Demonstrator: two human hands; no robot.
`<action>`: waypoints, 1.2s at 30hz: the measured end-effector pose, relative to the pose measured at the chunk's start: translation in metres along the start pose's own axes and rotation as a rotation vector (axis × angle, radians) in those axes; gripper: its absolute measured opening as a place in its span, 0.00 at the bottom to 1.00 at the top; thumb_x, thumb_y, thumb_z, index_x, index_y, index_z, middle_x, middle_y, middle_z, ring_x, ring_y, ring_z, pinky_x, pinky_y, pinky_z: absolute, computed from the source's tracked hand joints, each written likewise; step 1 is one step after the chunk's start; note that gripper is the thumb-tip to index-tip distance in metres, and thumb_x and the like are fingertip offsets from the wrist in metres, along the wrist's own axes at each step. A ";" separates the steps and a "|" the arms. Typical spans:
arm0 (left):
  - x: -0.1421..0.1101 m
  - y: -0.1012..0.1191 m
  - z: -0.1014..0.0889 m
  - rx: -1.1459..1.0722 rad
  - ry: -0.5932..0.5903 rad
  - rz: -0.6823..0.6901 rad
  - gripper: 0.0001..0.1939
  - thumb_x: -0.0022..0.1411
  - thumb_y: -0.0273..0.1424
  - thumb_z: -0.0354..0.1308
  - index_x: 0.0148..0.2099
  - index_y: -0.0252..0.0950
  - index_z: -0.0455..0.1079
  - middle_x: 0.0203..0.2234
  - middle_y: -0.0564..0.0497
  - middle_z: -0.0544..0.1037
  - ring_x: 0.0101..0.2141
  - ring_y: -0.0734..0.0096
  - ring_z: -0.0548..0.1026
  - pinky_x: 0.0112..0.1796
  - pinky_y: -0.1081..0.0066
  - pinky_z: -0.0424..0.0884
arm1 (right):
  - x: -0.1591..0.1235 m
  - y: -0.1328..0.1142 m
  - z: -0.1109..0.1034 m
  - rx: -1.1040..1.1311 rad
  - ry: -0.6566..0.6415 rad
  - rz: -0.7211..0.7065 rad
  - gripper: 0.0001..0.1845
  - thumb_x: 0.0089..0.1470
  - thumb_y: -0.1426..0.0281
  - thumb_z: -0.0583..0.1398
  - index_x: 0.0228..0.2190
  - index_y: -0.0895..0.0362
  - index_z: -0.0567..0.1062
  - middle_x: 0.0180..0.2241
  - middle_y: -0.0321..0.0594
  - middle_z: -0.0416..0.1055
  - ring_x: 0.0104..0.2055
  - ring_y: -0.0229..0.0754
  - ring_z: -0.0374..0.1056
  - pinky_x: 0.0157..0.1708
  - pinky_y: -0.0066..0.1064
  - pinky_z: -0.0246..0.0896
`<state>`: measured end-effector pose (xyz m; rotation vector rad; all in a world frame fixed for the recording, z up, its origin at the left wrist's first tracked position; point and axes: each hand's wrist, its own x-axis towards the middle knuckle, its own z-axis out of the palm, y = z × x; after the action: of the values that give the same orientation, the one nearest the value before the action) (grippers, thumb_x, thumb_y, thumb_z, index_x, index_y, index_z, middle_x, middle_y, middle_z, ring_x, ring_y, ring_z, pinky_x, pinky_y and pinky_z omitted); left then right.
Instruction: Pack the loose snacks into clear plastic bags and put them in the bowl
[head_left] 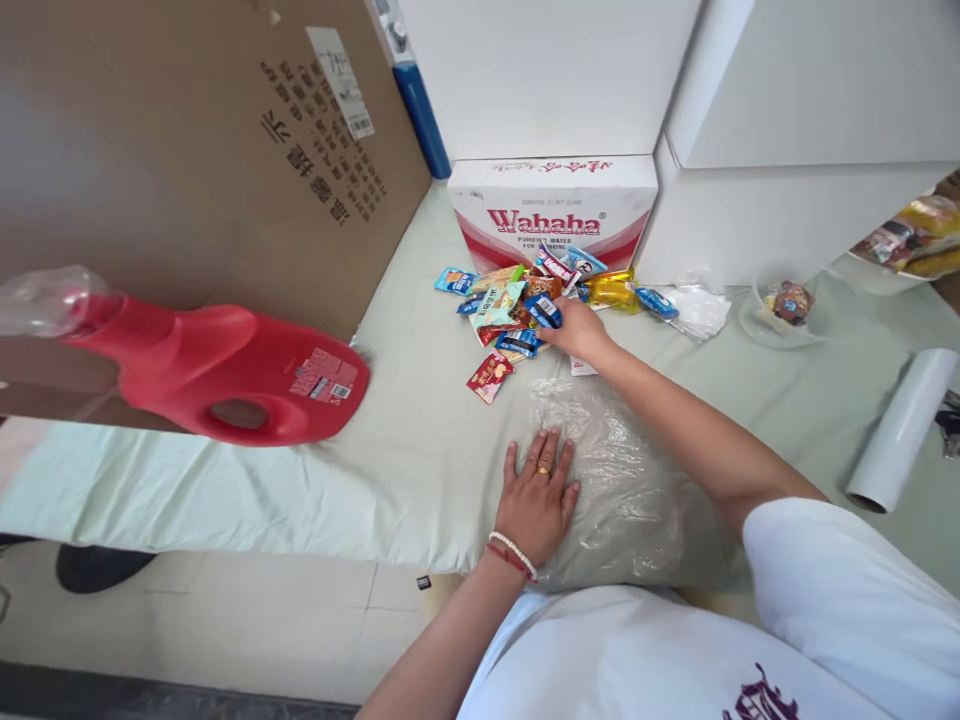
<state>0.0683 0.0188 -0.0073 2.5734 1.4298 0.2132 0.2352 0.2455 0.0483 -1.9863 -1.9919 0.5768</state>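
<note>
My left hand (536, 500) lies flat with its fingers spread, on the edge of a clear plastic sheet or bag (630, 490) spread over the table. My right hand (577, 332) reaches into a heap of small wrapped snacks, fingers curled at a blue snack packet (543, 309); its fingertips are partly hidden. Around it lie a pale green packet (498, 306), a purple packet (555, 266) and yellow wrapped snacks (611, 290). A red packet (490, 376) rests at the near side of the heap, and a blue packet (657, 302) lies off to the right.
Behind the heap stands a Wahaha water carton (555, 215). A red detergent jug (247, 370) is at left before a large cardboard box (225, 150). To the right are a clear plastic bowl (750, 325) with snacks and a white roll (904, 430).
</note>
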 end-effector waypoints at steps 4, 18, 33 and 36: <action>0.003 -0.001 -0.002 -0.041 0.014 -0.008 0.29 0.74 0.40 0.46 0.73 0.43 0.54 0.72 0.43 0.56 0.71 0.55 0.54 0.69 0.41 0.44 | -0.019 -0.013 0.001 -0.097 0.012 -0.163 0.33 0.55 0.57 0.66 0.58 0.56 0.69 0.57 0.53 0.69 0.52 0.57 0.71 0.49 0.41 0.66; 0.002 -0.001 0.001 -0.098 0.039 -0.017 0.30 0.75 0.42 0.42 0.74 0.38 0.52 0.72 0.43 0.55 0.72 0.58 0.52 0.70 0.42 0.41 | -0.070 0.005 -0.029 -0.233 -0.034 -0.109 0.21 0.55 0.64 0.66 0.49 0.57 0.75 0.48 0.53 0.76 0.47 0.56 0.73 0.43 0.36 0.63; 0.001 -0.001 0.009 0.019 0.053 -0.047 0.34 0.75 0.44 0.38 0.75 0.31 0.49 0.73 0.41 0.52 0.72 0.56 0.51 0.69 0.42 0.44 | -0.210 0.057 -0.017 -0.171 -0.267 -0.118 0.33 0.58 0.62 0.65 0.62 0.52 0.66 0.62 0.46 0.66 0.55 0.51 0.72 0.45 0.34 0.64; 0.002 0.000 0.010 0.021 0.062 -0.052 0.34 0.75 0.45 0.38 0.75 0.31 0.50 0.72 0.40 0.53 0.72 0.55 0.52 0.69 0.42 0.44 | -0.212 0.054 -0.021 -0.223 -0.260 -0.124 0.26 0.59 0.63 0.64 0.58 0.53 0.70 0.60 0.47 0.68 0.52 0.50 0.73 0.43 0.34 0.64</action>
<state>0.0714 0.0193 -0.0172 2.5639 1.5257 0.2737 0.2977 0.0355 0.0611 -1.9766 -2.4113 0.6351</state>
